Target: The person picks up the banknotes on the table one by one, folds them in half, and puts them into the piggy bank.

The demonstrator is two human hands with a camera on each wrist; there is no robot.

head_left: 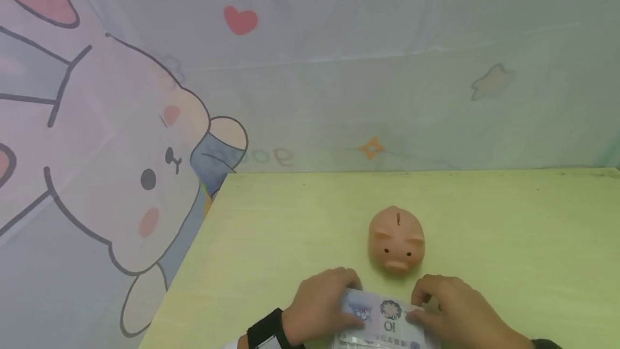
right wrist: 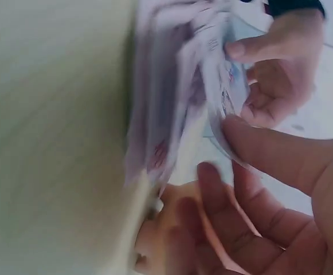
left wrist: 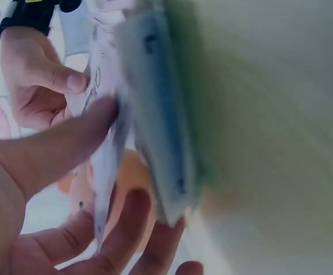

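My left hand (head_left: 322, 306) pinches the left end of a pale violet-blue banknote (head_left: 375, 319) printed with a 10. At its other end, my right hand (head_left: 457, 311) pinches the same note between thumb and curled fingers. Below the lifted note, more banknotes (right wrist: 160, 103) show in the right wrist view as a loose, blurred stack. In the left wrist view, a blue-and-white note (left wrist: 157, 114) in that stack lies close to the fingertips. Just beyond both hands stands an orange-pink piggy bank (head_left: 396, 244), snout toward me, its coin slot on top.
The yellow-green tabletop (head_left: 523, 230) stretches to either side of the piggy bank. Behind it hangs a pale curtain (head_left: 339, 96) with a large cartoon rabbit (head_left: 126, 149) at the left. A black watch (head_left: 268, 333) is on my left wrist.
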